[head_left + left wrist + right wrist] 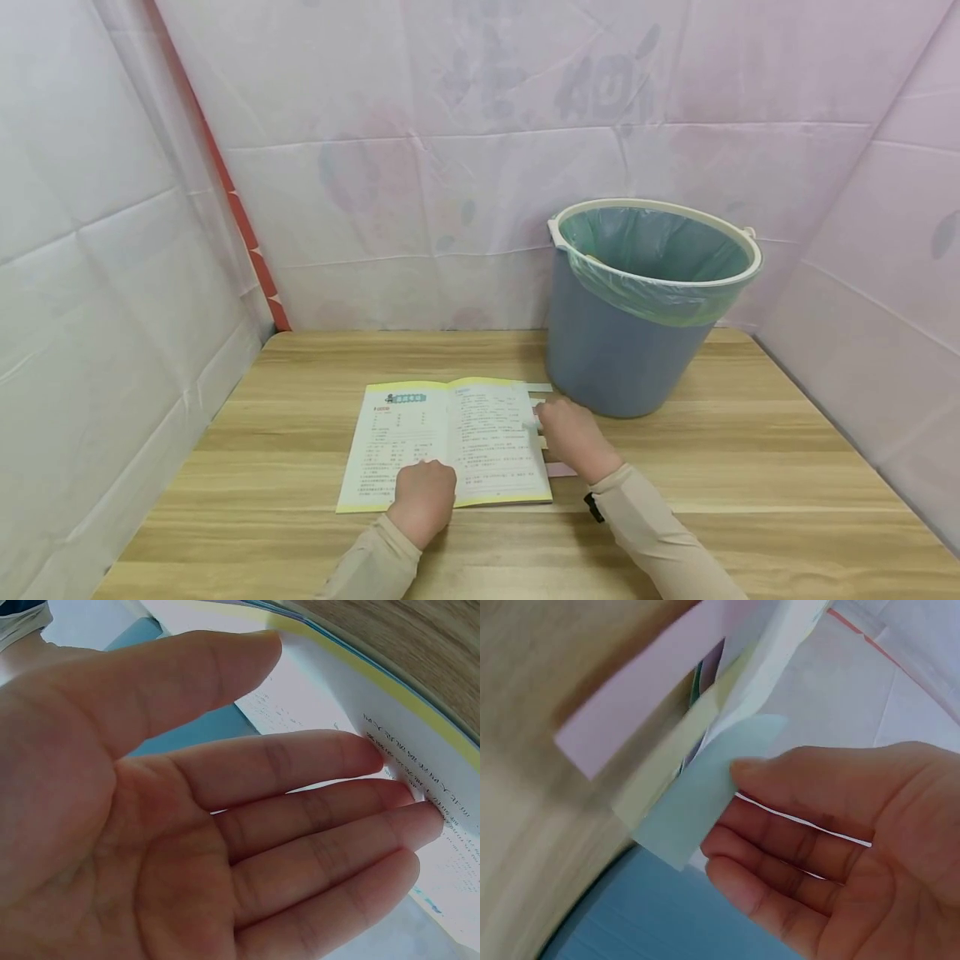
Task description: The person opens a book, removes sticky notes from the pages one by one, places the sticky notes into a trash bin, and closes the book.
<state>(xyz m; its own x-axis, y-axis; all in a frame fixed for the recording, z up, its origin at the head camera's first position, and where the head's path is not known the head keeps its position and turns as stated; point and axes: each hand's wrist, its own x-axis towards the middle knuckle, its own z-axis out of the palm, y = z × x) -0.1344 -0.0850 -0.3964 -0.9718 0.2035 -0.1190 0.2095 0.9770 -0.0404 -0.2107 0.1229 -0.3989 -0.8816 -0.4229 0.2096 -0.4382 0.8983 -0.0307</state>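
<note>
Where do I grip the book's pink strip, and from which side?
Pinch the pink strip by its free outer end, coming from the right. It juts, flat and narrow, past the right edge of the open book, so thumb over, finger under should suit. The right hand is nearest but pinches the pale green strip.

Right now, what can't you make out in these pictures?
Head view: the small print in the book, too small to read.
Head view: the floor of the bin, hidden by its near wall.
Head view: the rest of the right sleeve, cut off by the lower edge.
Right wrist view: parts of the right fingers, behind the green tab.
</note>
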